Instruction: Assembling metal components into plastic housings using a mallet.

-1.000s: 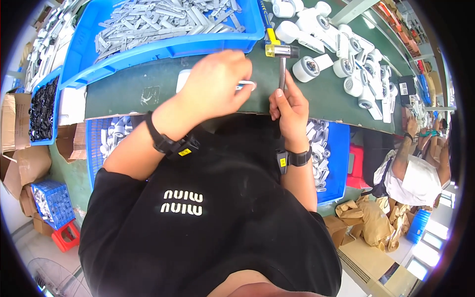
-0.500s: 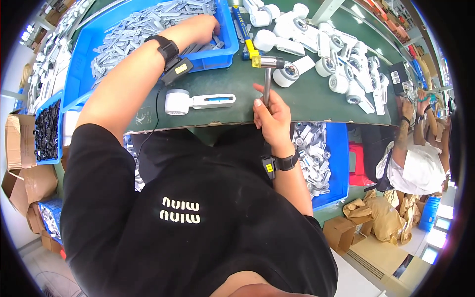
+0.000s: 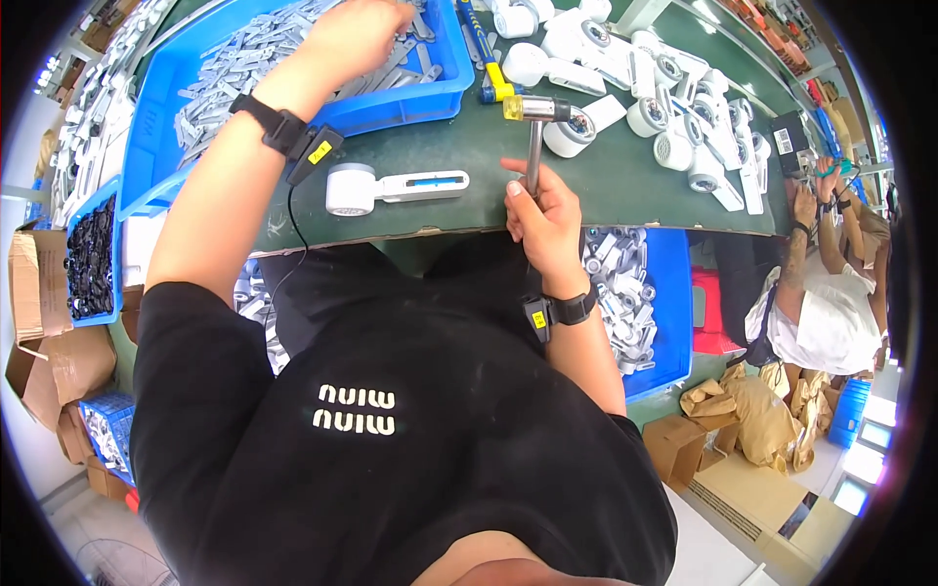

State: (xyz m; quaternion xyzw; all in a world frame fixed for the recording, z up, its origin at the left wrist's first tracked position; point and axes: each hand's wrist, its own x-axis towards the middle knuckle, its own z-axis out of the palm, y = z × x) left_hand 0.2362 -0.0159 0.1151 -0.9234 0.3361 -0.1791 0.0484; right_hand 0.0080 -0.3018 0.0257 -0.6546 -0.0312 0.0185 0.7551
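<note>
My right hand grips a small mallet by its metal shaft near the table's front edge. The mallet's head, with one yellow face and one dark face, points up and away from me. My left hand is over the blue bin of grey plastic strips. Its fingers are curled at the bin's far right part, and what they hold is hard to see. On the green table between my arms lies a white handheld fan body, its round head to the left and a blue strip showing in its handle slot.
Several white fan bodies are heaped at the right of the table. A blue-and-yellow handled tool lies beside the bin. Below the table edge stands another blue bin of parts. A co-worker's arms show at far right.
My left hand has moved up and left over the bin, away from the near right corner. The mallet, still in my right hand, has shifted slightly right.
</note>
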